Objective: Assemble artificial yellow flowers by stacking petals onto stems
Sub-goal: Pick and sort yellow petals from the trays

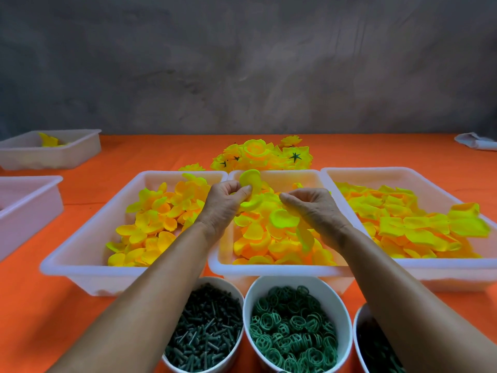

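hands over middle tray [279, 269] of yellow petals [269, 238]. left hand [226, 203] pinches round petal piece [250, 180] between thumb and fingers, raised above tray's far end. right hand [314, 208] fingers curled, tips at loose petals; cannot tell if gripping any. left tray [80, 267] and right tray [430, 267] also hold petals. bowl of dark green stems [204, 335] and bowl of green rings [293, 329] near edge. finished flowers [262, 156] behind trays on orange cloth [40, 305].

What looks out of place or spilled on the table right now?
Little stands out. In the right tray, petals are heaped up to its right rim and look close to slipping over. One loose flower lies apart from the finished pile. Both hands, left and right, hold petals over the middle tray.
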`<state>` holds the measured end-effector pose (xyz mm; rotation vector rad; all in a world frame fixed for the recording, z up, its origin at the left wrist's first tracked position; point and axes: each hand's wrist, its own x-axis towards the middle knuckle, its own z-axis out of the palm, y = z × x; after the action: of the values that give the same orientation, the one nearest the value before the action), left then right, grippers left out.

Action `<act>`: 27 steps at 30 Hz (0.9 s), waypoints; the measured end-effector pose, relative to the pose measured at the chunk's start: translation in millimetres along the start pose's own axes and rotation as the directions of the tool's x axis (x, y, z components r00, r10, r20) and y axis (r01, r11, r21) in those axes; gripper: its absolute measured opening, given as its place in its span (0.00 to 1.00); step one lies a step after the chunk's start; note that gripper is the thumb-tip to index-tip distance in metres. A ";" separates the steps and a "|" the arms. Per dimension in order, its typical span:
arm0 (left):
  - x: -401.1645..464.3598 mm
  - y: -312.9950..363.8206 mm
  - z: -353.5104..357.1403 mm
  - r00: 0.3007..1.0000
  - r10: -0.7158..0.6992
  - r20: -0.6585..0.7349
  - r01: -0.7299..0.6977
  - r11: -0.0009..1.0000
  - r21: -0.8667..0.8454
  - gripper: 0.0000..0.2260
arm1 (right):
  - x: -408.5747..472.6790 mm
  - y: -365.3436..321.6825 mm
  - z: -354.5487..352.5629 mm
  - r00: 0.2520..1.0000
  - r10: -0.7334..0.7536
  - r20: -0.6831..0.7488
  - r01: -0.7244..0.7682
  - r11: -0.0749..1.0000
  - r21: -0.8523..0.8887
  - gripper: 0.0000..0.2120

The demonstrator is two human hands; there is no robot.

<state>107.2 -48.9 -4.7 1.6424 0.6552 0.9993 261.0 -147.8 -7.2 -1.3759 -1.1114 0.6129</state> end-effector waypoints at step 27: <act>1.4 -3.1 -0.2 1.000 -0.021 -0.016 0.021 1.000 0.012 0.06 | -1.6 0.0 2.0 0.994 0.098 0.050 -0.088 0.981 -0.173 0.10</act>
<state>108.0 -46.8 -7.2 1.6361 0.6888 0.9954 258.6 -148.3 -7.9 -1.5733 -1.1730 0.6397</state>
